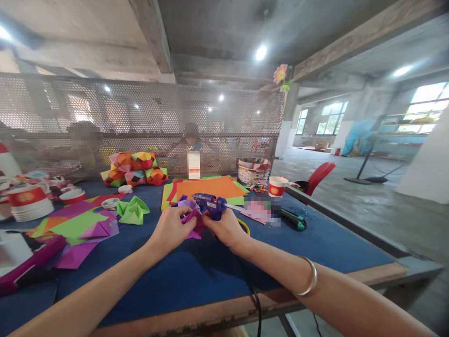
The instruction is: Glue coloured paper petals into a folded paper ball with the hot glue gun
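Observation:
My left hand [177, 223] is closed on a folded purple paper piece [193, 229] above the blue table. My right hand [226, 228] grips a blue hot glue gun [209, 204], its nozzle pointing left over the purple paper. A clear glue stick [233, 207] sticks out of the gun's back end. Whether the nozzle touches the paper cannot be made out. Left of my left hand sits a green folded paper piece [133, 210]. Behind both hands lies a stack of coloured paper sheets [210, 188], orange on top.
Finished paper balls [135, 169] stand at the back left, a woven basket [254, 169] and paper cup [278, 186] at the back right. A utility knife [293, 218] lies right of my hands. The cord [257, 304] hangs over the front edge. Loose purple and green papers [79, 227] lie left.

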The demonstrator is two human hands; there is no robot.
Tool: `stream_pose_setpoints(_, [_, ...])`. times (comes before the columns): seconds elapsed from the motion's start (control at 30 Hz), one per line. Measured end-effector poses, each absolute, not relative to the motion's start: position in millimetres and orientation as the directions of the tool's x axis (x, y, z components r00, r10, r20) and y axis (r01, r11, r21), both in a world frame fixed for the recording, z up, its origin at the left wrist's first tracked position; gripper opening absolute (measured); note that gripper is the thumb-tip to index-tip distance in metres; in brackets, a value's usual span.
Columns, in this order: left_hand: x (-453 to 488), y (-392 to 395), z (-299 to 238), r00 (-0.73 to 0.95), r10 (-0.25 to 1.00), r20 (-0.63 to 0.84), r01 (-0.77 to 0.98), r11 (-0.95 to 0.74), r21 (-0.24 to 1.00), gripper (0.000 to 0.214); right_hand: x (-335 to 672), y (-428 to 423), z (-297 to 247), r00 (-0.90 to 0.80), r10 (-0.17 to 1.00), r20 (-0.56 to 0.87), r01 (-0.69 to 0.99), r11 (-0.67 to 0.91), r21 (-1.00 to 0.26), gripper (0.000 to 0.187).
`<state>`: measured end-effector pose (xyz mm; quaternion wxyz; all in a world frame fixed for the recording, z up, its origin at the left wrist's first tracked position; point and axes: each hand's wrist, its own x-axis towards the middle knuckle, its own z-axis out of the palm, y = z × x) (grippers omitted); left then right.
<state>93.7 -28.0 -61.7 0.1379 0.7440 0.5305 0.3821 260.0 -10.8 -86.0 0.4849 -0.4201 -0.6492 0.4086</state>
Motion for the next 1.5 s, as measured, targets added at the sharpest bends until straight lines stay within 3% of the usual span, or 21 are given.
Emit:
stream_pose_setpoints(0.2, [93.3,-28.9,-60.5,0.13,0.878,0.46,0.701,-0.409,0.584,0.023,260.4,-13.8,-83.7,-0.202,0.955,0.215,0.076,0.235,-0.969,0.02])
stream_pose_setpoints(0.6, [100.8,-33.2,-62.2,0.084,0.852,0.517,0.697,-0.421,0.58,0.018,259.8,-16.7,-81.6,-0.18,0.949,0.258,0.033,0.268,-0.963,0.016])
stream_pose_setpoints(1.23, [94.2,-27.2,-62.6,-0.011,0.81,0.587,0.654,-0.438,0.617,0.023,254.4,-22.8,-72.1,-0.184,0.978,0.094,-0.15,0.067,-0.986,0.025])
stream_pose_setpoints(1.5, [97.6,-29.0,-64.1,0.028,0.8,0.599,0.653,-0.468,0.595,0.026,255.3,-19.7,-74.1,-0.15,0.982,0.115,-0.101,0.101,-0.99,0.019])
